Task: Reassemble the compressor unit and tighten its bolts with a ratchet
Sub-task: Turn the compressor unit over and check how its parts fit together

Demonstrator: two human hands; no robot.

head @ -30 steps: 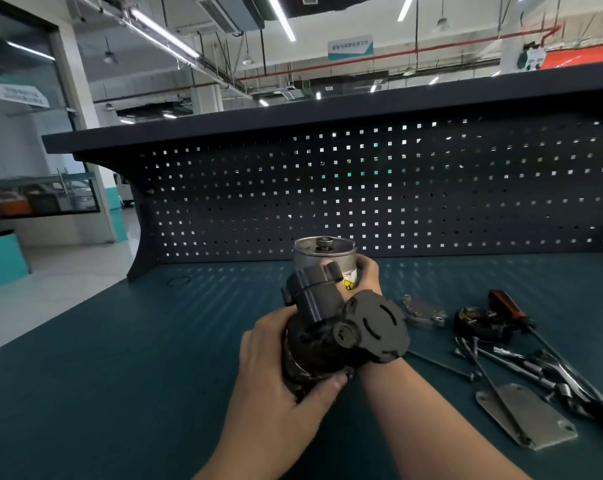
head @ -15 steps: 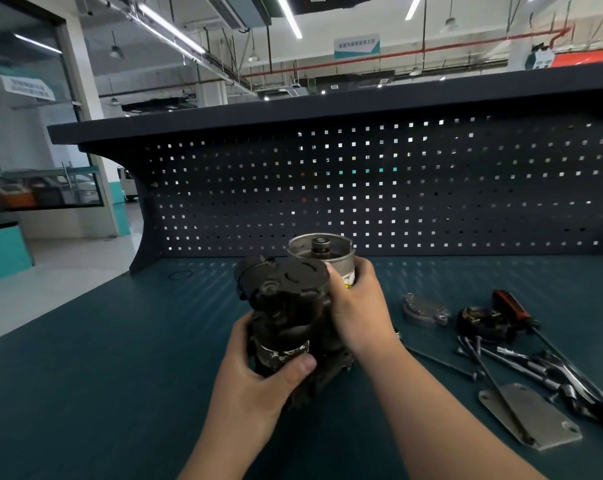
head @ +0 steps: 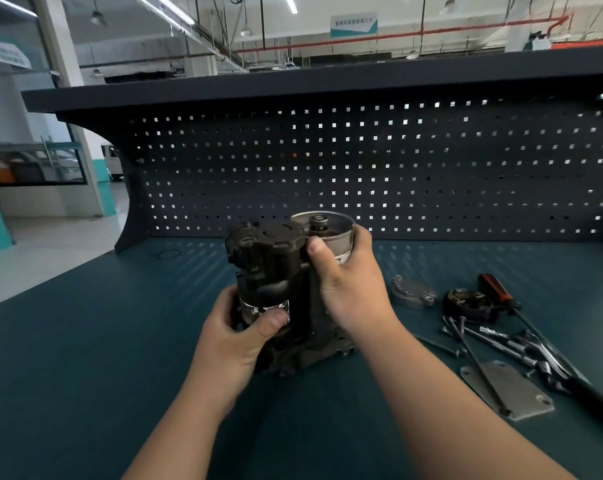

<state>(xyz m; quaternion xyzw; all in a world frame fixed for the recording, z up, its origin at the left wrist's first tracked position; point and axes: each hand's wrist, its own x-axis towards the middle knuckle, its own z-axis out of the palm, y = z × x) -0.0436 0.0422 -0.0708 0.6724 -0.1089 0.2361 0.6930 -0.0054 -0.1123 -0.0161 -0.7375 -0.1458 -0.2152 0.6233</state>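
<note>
Right of the compressor [head: 275, 271] lie bolts [head: 466, 336], screwdriver [head: 494, 289].

Left of my left hand [head: 237, 337], the bench [head: 68, 375] offers open passage; right of the compressor [head: 272, 271], bolts [head: 466, 336], a cover plate [head: 511, 393] and a screwdriver [head: 494, 289] obstruct.

The compressor unit [head: 275, 271], grimy black with a silver motor can [head: 331, 233] at its rear right, stands upright. Long dark bolts [head: 466, 344] lie flat to its right, and the chrome ratchet [head: 552, 362] lies farther right among them.
</note>
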